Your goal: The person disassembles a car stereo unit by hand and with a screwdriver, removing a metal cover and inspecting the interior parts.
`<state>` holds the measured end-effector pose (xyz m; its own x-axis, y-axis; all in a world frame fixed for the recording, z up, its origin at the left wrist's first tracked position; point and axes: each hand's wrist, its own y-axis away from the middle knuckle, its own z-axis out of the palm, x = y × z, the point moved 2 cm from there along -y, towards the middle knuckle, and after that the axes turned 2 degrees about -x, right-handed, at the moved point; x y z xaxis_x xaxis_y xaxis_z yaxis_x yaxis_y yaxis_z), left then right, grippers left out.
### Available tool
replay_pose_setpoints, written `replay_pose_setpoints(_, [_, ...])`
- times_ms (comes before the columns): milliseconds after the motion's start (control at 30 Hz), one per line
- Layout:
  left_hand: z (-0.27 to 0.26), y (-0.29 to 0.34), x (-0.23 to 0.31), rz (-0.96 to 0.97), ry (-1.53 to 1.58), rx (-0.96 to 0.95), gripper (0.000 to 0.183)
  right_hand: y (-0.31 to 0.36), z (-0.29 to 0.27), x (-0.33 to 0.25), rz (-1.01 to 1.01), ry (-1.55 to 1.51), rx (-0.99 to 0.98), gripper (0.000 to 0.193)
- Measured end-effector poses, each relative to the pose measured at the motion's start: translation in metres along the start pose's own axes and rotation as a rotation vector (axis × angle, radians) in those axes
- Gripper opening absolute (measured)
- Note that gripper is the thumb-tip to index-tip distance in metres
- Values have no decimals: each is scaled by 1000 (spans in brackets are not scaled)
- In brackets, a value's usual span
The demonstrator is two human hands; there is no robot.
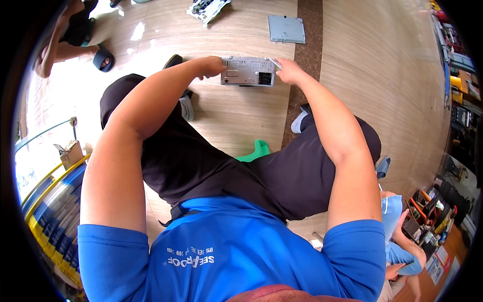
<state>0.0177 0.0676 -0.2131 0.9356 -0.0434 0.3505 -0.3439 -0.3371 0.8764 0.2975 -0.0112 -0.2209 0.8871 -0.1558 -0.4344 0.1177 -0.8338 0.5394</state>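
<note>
**Two hands on a metal unit on the floor**

Left hand closes its grip on the left end of a grey metal unit, fingers curled over the top corner, which looks like a bracing hold to keep the box from sliding on the smooth floor. Right hand is clenched around a thin pale tool, its tip resting at the unit's upper right corner; whether that tip sits in a screw or a slot is too small to tell.

The unit stands on the wooden floor just ahead of the person's feet, its connector-covered face turned up toward the camera, so the sockets and plates are open to view and reach. Both arms stretch forward over the knees, and a green stool shows between the legs, so the person is seated low and leaning in.

Room around the unit is open: bare boards lie to the left, right and front of it. A dark strip in the floor runs just right of the unit, under the right hand. Farther out, a flat grey cover lies well apart beyond the unit, and another part lies near the upper edge. A second person's sandalled foot is at the far left, well clear of the hands. Another seated person in light blue is at the lower right, beside cluttered shelves.
</note>
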Motion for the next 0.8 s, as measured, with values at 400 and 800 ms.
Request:
replay_pose_setpoints(400, [4, 24, 1, 69, 153, -108, 57, 7, 7, -4, 184, -325, -168, 24])
replay_pose_setpoints(800, [8, 21, -6, -5, 106, -125, 84, 14, 5, -12, 227, -357, -202, 22])
